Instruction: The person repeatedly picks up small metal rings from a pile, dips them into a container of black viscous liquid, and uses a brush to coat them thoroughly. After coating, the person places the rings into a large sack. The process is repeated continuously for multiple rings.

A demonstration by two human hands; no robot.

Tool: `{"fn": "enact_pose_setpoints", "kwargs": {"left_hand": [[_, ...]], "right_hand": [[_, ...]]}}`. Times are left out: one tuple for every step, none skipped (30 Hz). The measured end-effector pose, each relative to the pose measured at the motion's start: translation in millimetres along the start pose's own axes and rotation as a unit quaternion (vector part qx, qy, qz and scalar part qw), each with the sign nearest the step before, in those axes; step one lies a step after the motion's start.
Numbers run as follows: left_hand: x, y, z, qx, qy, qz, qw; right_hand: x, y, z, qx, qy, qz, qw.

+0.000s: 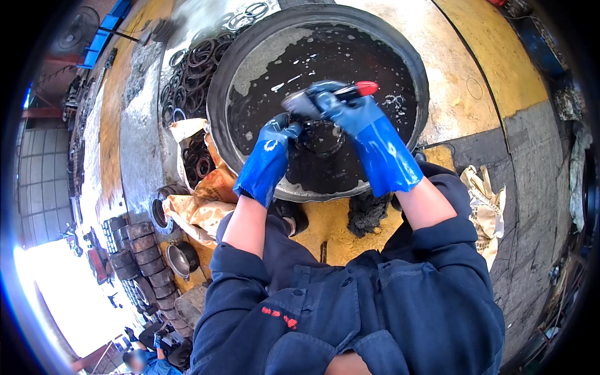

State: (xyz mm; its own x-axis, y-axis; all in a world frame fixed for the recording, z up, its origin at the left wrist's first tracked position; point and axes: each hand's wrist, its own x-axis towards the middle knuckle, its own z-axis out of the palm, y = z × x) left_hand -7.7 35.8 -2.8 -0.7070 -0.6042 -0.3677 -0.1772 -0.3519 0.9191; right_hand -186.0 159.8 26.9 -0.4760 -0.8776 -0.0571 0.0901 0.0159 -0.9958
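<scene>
Above a wide round dark basin point(216, 112) of black liquid with pale foam, both my hands work in long blue rubber gloves. My right hand point(344, 111) is closed round a tool with a black handle and red end point(367, 88); its grey head is smeared by motion, so its kind is unclear. That head is close above my left hand point(277, 132), whose fingers are closed on the left side of a dark ring point(325, 154). The ring is over the liquid and hard to tell from it; whether it touches the surface I cannot tell.
Left of the basin lie many dark rings point(195, 69) and an opened paper sack point(203, 209) with more rings. Stacked dark cylindrical parts point(147, 253) and a metal pot point(181, 259) stand lower left. Another sack point(484, 209) lies right. Another person point(147, 359) is at the lower left.
</scene>
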Motion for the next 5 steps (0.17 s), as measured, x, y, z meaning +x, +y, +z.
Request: {"fn": "enact_pose_setpoints", "kwargs": {"left_hand": [[1, 1, 1, 0.011, -0.008, 0.013, 1.000], [2, 2, 2, 0.047, -0.007, 0.016, 0.999], [3, 3, 3, 0.083, -0.006, 0.019, 0.996], [3, 8, 6, 0.118, -0.005, 0.022, 0.993], [2, 11, 10, 0.082, -0.004, 0.010, 0.997]], "right_hand": [[-2, -4, 7, -0.009, -0.022, -0.016, 1.000], [0, 4, 9, -0.031, -0.029, -0.048, 0.998], [3, 12, 7, 0.013, -0.015, -0.024, 1.000], [7, 15, 3, 0.057, 0.000, -0.001, 0.998], [8, 19, 1, 0.057, 0.003, -0.001, 0.998]]}}
